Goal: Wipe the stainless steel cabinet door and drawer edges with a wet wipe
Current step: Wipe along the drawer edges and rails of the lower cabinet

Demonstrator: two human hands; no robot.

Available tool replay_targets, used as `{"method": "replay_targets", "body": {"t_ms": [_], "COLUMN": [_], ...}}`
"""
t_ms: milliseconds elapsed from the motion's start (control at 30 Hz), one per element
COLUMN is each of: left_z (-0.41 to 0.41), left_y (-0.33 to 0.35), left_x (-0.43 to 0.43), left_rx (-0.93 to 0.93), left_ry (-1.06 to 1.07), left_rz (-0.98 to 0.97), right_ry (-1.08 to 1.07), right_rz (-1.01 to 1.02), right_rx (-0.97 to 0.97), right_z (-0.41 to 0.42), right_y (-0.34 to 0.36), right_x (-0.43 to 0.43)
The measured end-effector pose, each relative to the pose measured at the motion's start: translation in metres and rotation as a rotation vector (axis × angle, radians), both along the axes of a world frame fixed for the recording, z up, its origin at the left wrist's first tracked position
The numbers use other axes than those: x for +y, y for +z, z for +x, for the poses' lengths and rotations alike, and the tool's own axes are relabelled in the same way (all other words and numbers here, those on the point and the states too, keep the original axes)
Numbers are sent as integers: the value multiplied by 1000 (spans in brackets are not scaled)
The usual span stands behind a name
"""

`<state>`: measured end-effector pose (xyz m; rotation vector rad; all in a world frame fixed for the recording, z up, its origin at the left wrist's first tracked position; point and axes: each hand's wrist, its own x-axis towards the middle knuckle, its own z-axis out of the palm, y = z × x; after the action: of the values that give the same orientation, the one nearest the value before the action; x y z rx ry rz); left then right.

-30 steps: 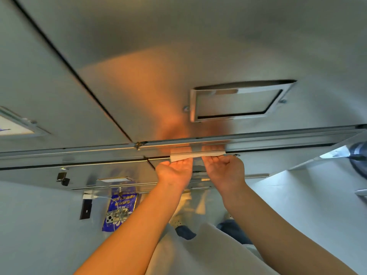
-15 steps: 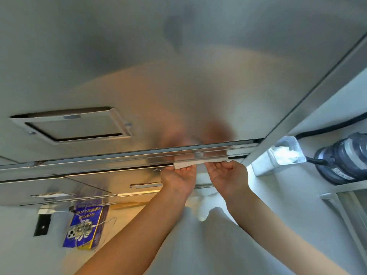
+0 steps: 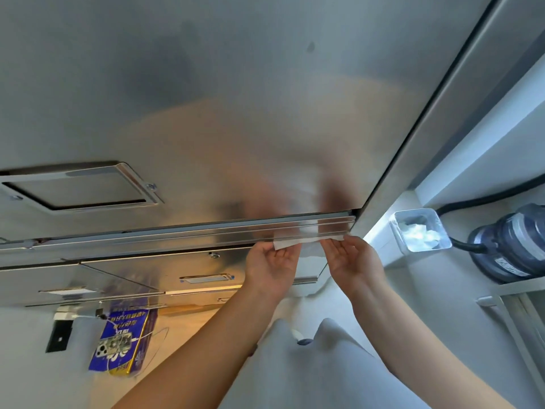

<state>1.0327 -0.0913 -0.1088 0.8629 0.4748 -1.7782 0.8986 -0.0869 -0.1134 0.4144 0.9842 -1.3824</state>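
Observation:
A white wet wipe (image 3: 306,241), folded into a strip, lies against the lower edge (image 3: 177,233) of the stainless steel cabinet door (image 3: 236,113), near its right corner. My left hand (image 3: 272,267) pinches the wipe's left end. My right hand (image 3: 351,261) holds its right end against the edge, close to the door's corner. A recessed handle (image 3: 79,187) sits in the door at the left. Below the edge, steel drawer fronts (image 3: 191,270) with slim handles show.
A white tub of wipes (image 3: 420,233) stands open on the floor to the right, beside a dark cylindrical machine (image 3: 510,243) with a black cable. A blue pack (image 3: 124,343) with a phone on it lies on the floor at lower left.
Both hands have slid the wipe to the right along the door's lower edge, from below the handle to the door's right corner. The view has followed them rightwards.

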Motion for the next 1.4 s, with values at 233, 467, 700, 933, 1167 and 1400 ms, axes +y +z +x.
{"method": "replay_targets", "body": {"t_ms": [233, 467, 700, 933, 1167, 1400], "left_z": [2, 6, 47, 138, 273, 426], "left_y": [0, -2, -3, -1, 2, -13], "left_x": [4, 7, 24, 47, 61, 58], "left_rx": [-185, -238, -215, -152, -145, -138], "left_ry": [-134, -213, -229, -108, -25, 22], "left_rz": [54, 114, 126, 119, 145, 188], "right_ry": [16, 61, 185, 418, 572, 576], "right_rz": [84, 92, 97, 58, 59, 85], "right_rx": [122, 188, 231, 181, 144, 64], "right_z": [5, 6, 36, 113, 241, 393], "right_y": [-2, -10, -17, -9, -10, -18], "right_x": [3, 10, 27, 23, 22, 26]}}
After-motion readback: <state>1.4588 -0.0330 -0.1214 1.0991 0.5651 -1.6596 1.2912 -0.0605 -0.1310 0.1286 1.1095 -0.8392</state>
